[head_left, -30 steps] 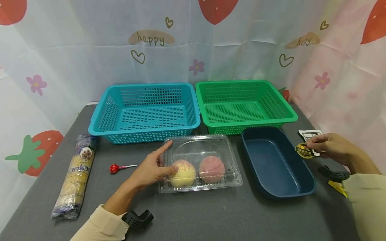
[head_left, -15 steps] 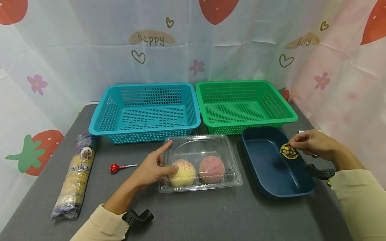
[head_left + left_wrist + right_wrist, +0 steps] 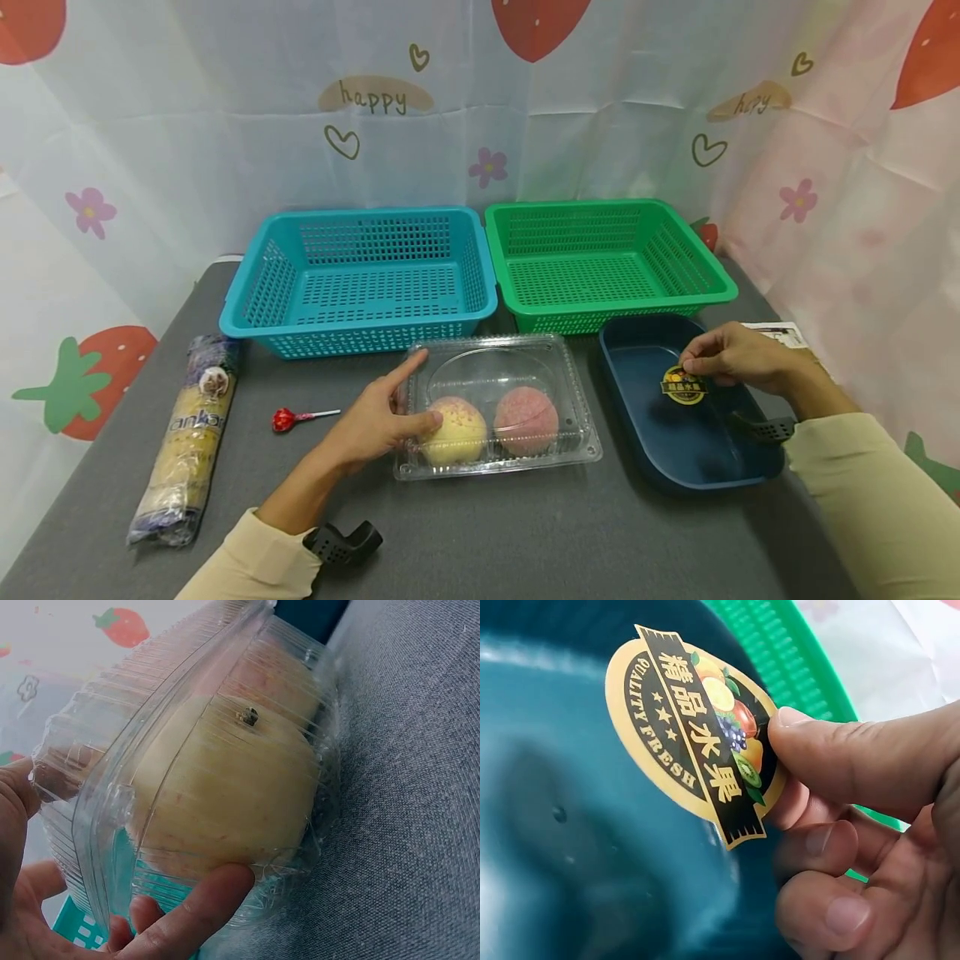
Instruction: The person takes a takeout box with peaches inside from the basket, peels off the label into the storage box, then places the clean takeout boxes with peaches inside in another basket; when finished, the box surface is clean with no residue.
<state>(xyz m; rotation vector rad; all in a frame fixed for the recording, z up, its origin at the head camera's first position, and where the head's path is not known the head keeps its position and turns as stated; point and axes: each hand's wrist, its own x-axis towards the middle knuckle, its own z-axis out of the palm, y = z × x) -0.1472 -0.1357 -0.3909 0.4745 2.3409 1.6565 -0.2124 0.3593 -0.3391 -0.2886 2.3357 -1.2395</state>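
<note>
My right hand (image 3: 738, 358) pinches a black and gold fruit label sticker (image 3: 684, 387) between thumb and index finger. The sticker hangs over a dark blue basin (image 3: 693, 454); its printed face with fruit pictures shows in the right wrist view. My left hand (image 3: 381, 423) grips the left side of a clear plastic clamshell box (image 3: 491, 367), thumb along the front and index finger up toward the back corner. Inside sit a pale yellow apple (image 3: 225, 787) and a pink round fruit (image 3: 527, 422). The lid is down over them.
A blue basket (image 3: 375, 321) and a green basket (image 3: 600, 317) stand along the back. Left of the box lie a red lollipop (image 3: 283, 419) and a long wrapped packet (image 3: 187, 442). A white packet (image 3: 780, 333) lies partly hidden behind the right hand.
My right hand has carried the sticker leftward from the table's right side to over the basin. The left hand and the box have stayed put.
</note>
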